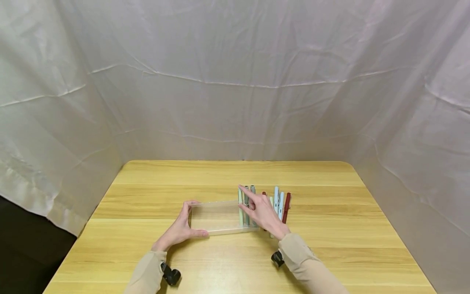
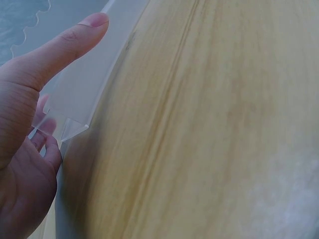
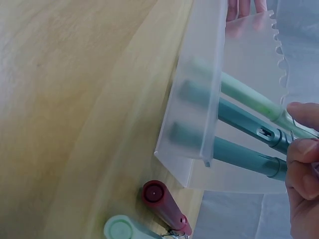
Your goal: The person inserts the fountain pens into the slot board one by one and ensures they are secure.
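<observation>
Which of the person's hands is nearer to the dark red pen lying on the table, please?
Right. The right hand lies just beside the dark red pen, over the tray's pens; the left hand grips the clear tray's far end.

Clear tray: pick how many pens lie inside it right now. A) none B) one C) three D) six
C: the right wrist view shows three pens, one light green and two grey-teal, lying side by side in the tray, while the dark red pen and the others lie outside it on the table.
</observation>
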{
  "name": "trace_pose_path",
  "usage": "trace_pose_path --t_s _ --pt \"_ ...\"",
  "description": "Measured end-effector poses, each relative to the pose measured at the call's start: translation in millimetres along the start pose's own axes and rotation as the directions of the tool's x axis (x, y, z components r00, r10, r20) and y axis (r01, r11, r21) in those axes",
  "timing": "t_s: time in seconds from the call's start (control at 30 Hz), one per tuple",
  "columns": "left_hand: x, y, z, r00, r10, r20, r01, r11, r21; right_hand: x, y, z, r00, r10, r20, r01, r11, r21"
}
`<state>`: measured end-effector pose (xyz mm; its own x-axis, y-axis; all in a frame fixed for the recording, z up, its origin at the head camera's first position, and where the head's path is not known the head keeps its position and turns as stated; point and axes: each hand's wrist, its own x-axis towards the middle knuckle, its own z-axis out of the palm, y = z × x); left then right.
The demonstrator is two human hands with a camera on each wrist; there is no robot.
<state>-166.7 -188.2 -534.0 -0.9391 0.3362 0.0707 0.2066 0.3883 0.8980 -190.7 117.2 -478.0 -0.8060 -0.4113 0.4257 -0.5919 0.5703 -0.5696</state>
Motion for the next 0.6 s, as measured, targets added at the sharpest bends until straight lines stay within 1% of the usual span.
trace_pose_path --t_s 0.17,0.5,0.6 --pt "0.2 -0.4 0.4 1.0 -0.001 0.001 0.001 1.0 0.002 -1.2 -1.5 0.5 1.0 0.023 0.006 -0.023 1.0 0.007" --pt "0.1 -0.5 0.3 1.0 -0.003 0.0 0.003 1.0 -0.013 -2.9 0.0 3.5 0.999 0.034 0.008 -0.035 0.999 0.016" --pt "0.1 -1.2 0.3 1.0 0.005 -0.005 -0.005 1.0 -0.012 -4.5 0.0 3.9 1.0 0.03 -0.005 -0.03 0.999 0.026"
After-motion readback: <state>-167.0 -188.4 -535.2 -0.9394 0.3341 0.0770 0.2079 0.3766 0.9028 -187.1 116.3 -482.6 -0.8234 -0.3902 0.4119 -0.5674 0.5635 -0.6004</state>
